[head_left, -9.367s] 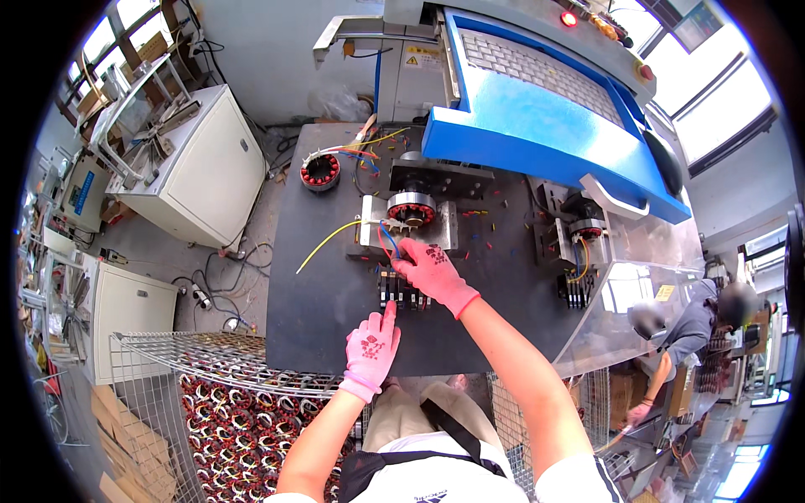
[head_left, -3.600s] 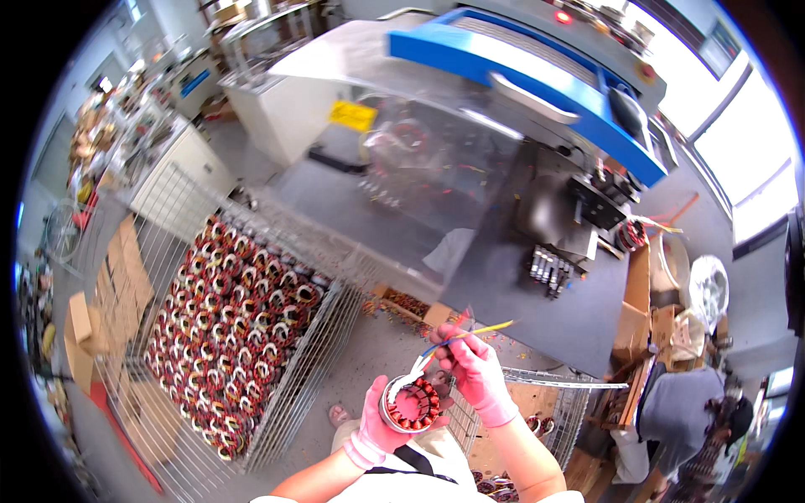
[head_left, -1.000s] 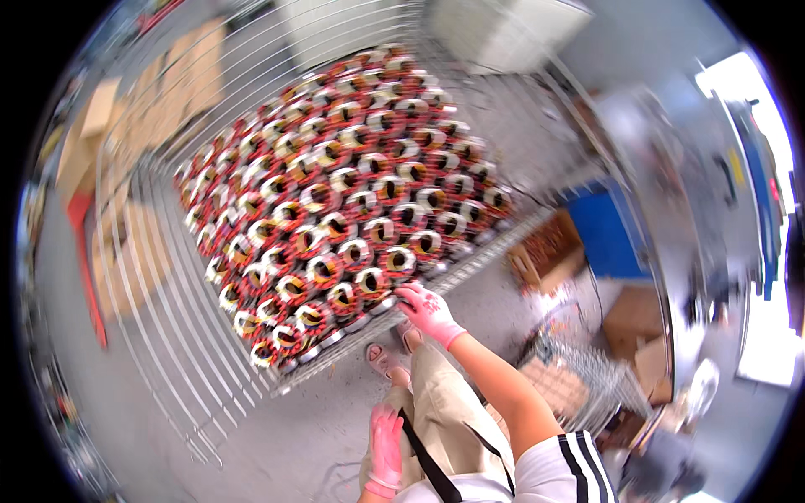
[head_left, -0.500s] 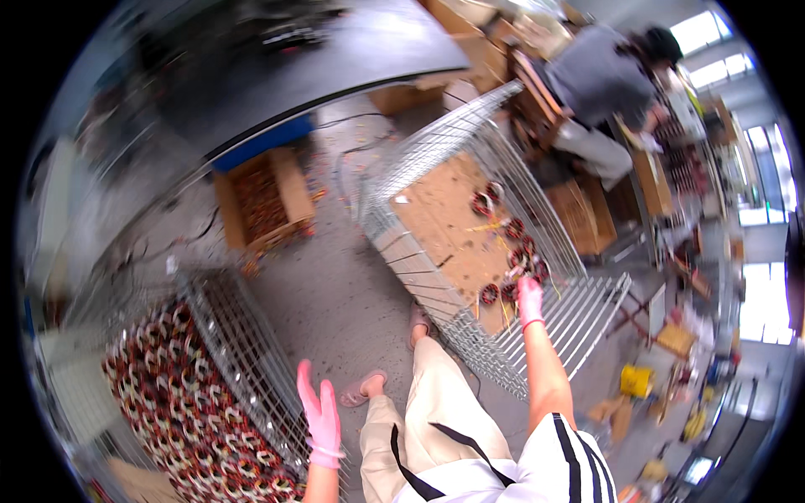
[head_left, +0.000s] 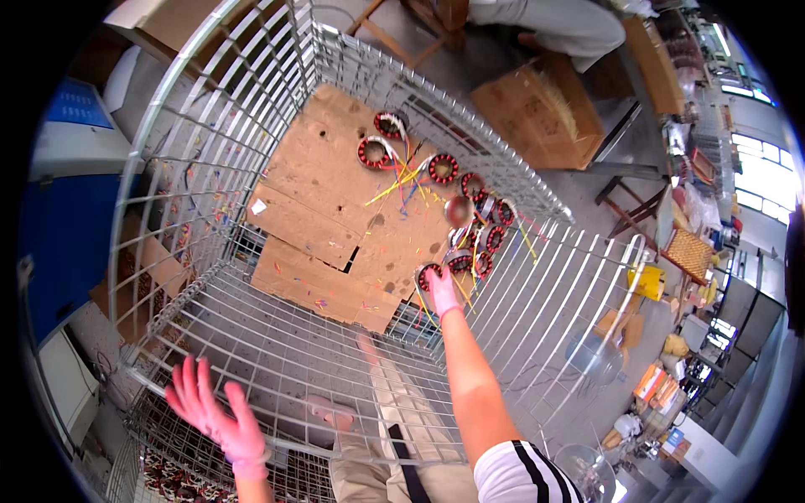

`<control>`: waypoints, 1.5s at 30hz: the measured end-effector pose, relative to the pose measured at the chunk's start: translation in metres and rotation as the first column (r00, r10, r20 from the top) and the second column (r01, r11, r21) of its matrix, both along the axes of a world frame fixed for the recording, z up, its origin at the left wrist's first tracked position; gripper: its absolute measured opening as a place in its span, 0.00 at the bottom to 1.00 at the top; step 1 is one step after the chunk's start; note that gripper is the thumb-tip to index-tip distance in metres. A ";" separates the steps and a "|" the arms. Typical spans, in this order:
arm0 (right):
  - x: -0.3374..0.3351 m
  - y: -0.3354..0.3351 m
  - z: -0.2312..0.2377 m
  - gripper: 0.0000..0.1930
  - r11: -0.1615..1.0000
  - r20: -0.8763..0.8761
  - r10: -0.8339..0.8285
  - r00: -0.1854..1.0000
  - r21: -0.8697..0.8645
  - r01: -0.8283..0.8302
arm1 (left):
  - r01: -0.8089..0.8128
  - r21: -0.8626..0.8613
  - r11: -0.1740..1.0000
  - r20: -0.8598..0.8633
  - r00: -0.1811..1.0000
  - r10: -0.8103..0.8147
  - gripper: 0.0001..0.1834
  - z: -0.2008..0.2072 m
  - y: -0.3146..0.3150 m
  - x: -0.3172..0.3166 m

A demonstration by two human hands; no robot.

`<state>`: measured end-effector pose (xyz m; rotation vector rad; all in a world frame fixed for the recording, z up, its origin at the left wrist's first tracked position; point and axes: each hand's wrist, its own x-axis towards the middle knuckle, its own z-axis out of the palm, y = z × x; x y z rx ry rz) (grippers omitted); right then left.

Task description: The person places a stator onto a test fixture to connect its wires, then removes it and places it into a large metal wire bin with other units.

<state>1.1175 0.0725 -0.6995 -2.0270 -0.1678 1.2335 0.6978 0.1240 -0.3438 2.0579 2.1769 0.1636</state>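
Observation:
Wearing a pink glove, my right hand (head_left: 444, 293) reaches down into a wire mesh cage (head_left: 277, 293) and has its fingers closed on the edge of a ring-shaped motor stator (head_left: 428, 277). Several more stators (head_left: 443, 168), red and dark with white, yellow and blue wire leads, lie along the right side of the cardboard sheet (head_left: 323, 189) that lines the cage. Some are bunched just beyond my right hand. My left hand (head_left: 214, 411), also gloved in pink, is held over the cage's near left rim with its fingers spread and nothing in it.
A second cage full of stators (head_left: 180, 478) stands at lower left, partly hidden. Past the right mesh wall sit an open cardboard box (head_left: 537, 117) and a person's leg (head_left: 553, 23). A blue cabinet (head_left: 67, 210) is at left. Coloured wire scraps lie on the cardboard.
The view has moved in over the cage, so it fills the middle. My right hand has gone to a stator nearer the front. My left hand has shifted over the cage's near rim, still spread.

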 end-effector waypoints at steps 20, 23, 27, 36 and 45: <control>-0.154 0.049 0.265 0.13 0.948 -0.623 -0.068 0.780 0.202 0.244 | 0.177 -0.133 0.975 0.286 0.949 -0.133 0.21 0.038 -0.023 -0.013; -0.217 0.031 0.410 0.16 0.829 -0.667 0.280 0.691 0.531 0.177 | 0.381 -0.404 0.832 0.911 0.254 0.326 0.21 0.108 -0.086 0.006; -0.289 -0.015 0.573 0.32 0.793 -0.515 0.566 0.643 0.554 -0.254 | 0.256 -0.449 0.856 0.647 -0.568 0.509 0.36 0.209 -0.118 -0.024; -0.444 -0.070 0.678 0.35 -0.268 0.336 0.936 -0.109 0.476 -0.838 | -0.429 -0.236 0.872 0.963 0.015 0.268 0.23 0.307 -0.257 -0.154; -0.541 -0.146 0.751 0.25 -0.541 0.328 0.834 -0.444 0.326 -0.775 | -0.411 -0.026 0.911 0.901 -0.404 -0.156 0.32 0.297 -0.351 -0.250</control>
